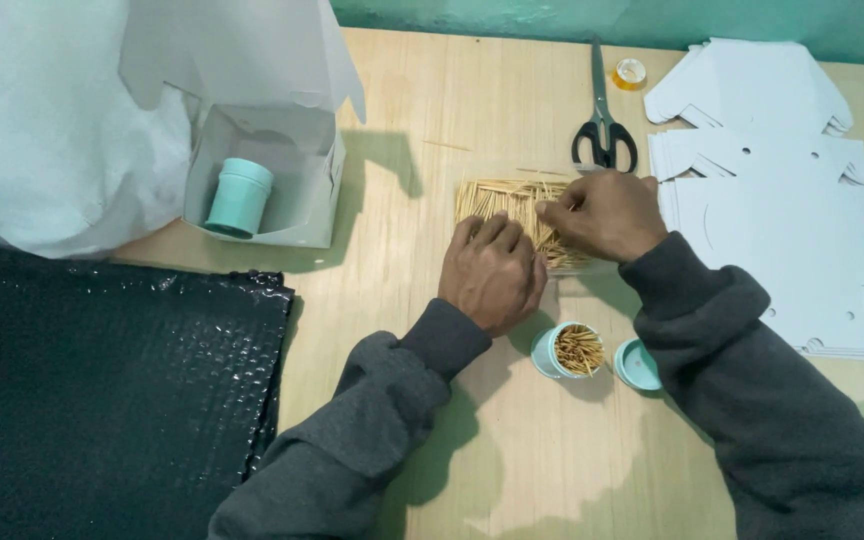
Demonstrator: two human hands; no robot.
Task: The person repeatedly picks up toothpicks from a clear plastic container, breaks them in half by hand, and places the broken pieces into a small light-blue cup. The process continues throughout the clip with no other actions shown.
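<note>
— Pinching toothpicks (512, 205), the right hand (602, 215)?
— Yes, fingertips closed on a few at the pile's edge.
— The left hand (492, 272)?
— Curled loosely, resting on the pile (mid-table). An open jar (570, 351) stands nearby, lid (638, 364) beside it.

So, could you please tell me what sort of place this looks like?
Probably a small packing workbench: a pile of thin wooden toothpicks under both hands, a round mint-green plastic jar filled with them, and a stack of flat white die-cut cardboard boxes on the pale wooden table.
</note>
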